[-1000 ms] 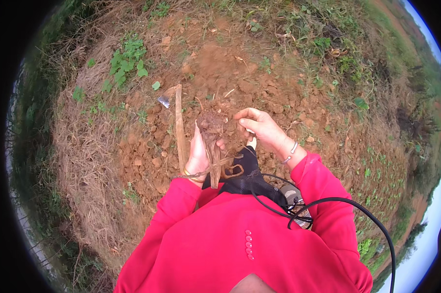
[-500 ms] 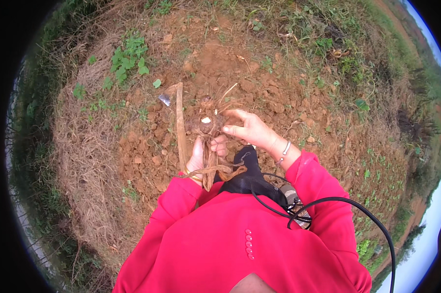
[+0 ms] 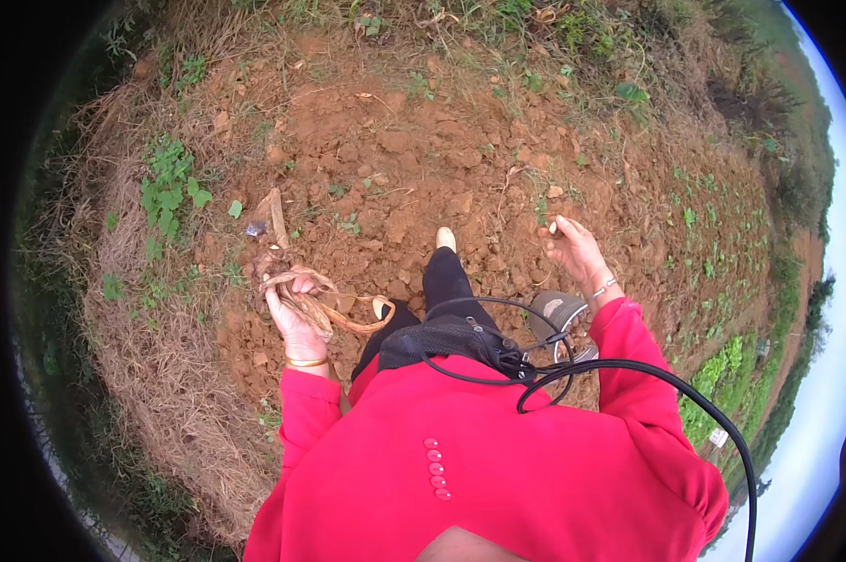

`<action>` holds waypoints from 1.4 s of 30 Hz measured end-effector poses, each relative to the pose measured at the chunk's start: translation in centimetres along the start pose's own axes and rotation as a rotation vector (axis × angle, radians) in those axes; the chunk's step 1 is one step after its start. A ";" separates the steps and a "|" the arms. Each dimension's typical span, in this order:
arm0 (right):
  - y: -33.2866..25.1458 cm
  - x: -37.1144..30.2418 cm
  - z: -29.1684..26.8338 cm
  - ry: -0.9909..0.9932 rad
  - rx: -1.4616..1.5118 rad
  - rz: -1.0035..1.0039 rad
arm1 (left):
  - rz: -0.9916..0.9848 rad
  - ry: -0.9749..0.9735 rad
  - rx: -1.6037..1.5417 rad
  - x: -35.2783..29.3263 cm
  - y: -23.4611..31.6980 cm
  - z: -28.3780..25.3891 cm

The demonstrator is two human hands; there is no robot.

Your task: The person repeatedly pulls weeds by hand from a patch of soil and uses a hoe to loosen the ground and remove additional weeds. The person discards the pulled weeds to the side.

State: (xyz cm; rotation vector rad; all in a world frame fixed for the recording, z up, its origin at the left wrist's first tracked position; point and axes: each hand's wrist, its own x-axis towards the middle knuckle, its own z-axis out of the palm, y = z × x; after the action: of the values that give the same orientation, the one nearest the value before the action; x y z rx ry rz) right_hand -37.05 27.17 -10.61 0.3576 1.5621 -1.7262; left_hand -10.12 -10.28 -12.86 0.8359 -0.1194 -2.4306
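At the left, my left hand [image 3: 294,317] is closed round the dried, brown stalks [image 3: 343,323] of an uprooted plant. Its dark, rooty corm [image 3: 267,265] sticks out past the fingers, over the soil, and the limp stalks curl toward my legs. Out to the right, well apart from the plant, my right hand [image 3: 582,258] pinches a small, pale-ended lump [image 3: 553,227] between thumb and fingers. Its exact kind is too small to tell. A wooden tool handle [image 3: 279,220] stands just beyond the corm, its lower part hidden by the plant.
A bucket [image 3: 558,309] stands right of my legs, partly behind the black cable [image 3: 657,373]. My shoe [image 3: 445,239] rests on loose, cloddy soil [image 3: 395,178]. Dry grass [image 3: 151,375] and a leafy green plant [image 3: 168,183] lie left; low crops [image 3: 722,375] grow at the right.
My hands have parted. The left has carried the plant left, and the right has swung right with the small lump. The view has shifted, showing more of the bucket.
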 end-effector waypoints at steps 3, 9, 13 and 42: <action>6.8 -3.4 -8.3 0.299 0.078 0.182 | -0.063 0.036 0.123 2.2 1.6 -3.1; 19.5 -12.0 -17.3 0.723 0.132 0.251 | 0.067 0.386 0.732 0.6 0.8 -2.6; 21.2 -15.1 -22.5 0.965 0.115 0.229 | 0.124 0.454 0.830 1.7 1.9 -5.1; -6.5 -10.7 30.8 -1.280 -1.139 -1.108 | 0.008 0.084 -0.032 2.6 3.1 -1.9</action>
State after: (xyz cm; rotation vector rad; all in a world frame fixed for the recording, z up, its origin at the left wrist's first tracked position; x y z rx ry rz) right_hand -25.77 1.71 7.63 -2.0207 1.3475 -0.8437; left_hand -9.22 -14.09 -14.97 0.9193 -0.0524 -2.3796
